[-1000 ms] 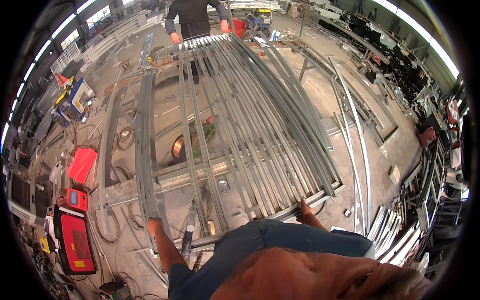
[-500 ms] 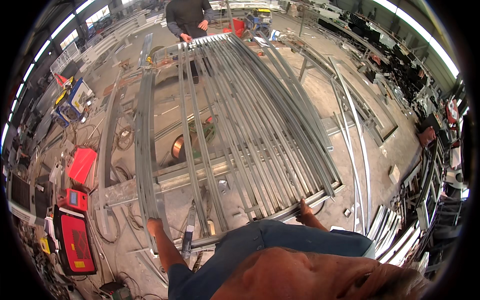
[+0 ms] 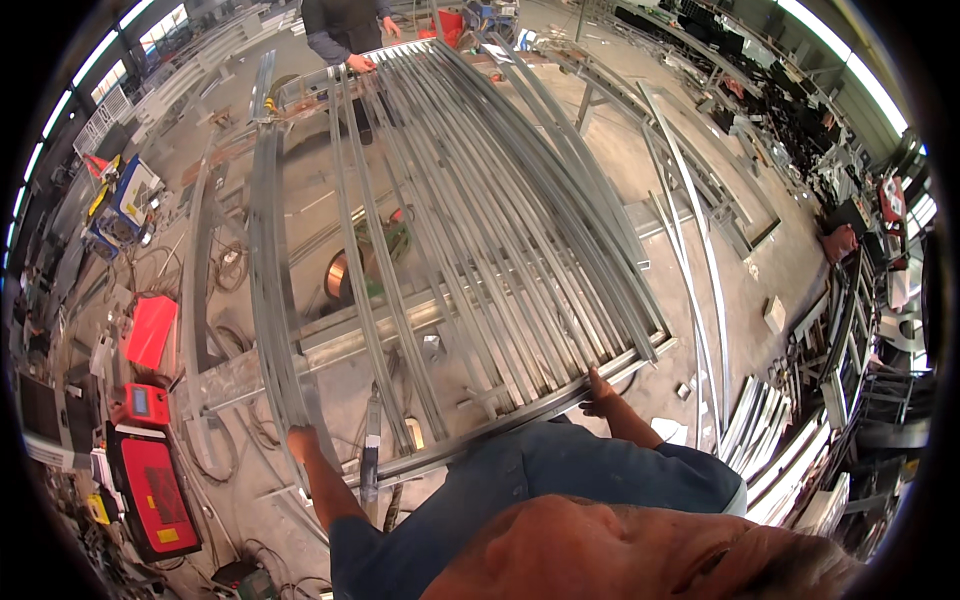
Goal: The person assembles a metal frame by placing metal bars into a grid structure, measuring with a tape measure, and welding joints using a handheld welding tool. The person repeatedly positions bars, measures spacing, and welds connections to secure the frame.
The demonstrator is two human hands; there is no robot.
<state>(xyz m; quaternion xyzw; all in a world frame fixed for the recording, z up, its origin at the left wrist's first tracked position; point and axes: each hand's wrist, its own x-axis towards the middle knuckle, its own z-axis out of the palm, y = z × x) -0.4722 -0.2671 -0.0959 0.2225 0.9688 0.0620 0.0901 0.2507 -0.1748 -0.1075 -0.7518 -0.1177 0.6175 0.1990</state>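
A large frame of parallel galvanised metal bars (image 3: 470, 230) lies across supports in front of me, reaching away to the far side. At its near left corner, my left hand (image 3: 304, 441) is closed on the end of a long metal channel (image 3: 272, 260). My right hand (image 3: 600, 393) grips the near rail (image 3: 520, 415) of the frame close to its right end, its fingers partly hidden by the rail. Beside the left hand, an angle grinder-like tool with a long body (image 3: 371, 440) sits below the near bars. A co-worker's hand (image 3: 360, 63) rests on the frame's far end.
A copper-coloured wire spool (image 3: 338, 275) shows beneath the bars. Red machines (image 3: 152, 490) and cables stand at left, with a blue welding unit (image 3: 125, 205) beyond. Loose metal strips (image 3: 700, 260) lean at right. A co-worker (image 3: 340, 25) stands at the far end.
My view has turned slightly, shifting the scene up and left. Both my hands keep their places on the metal. The co-worker remains at the far end, one hand still on the frame.
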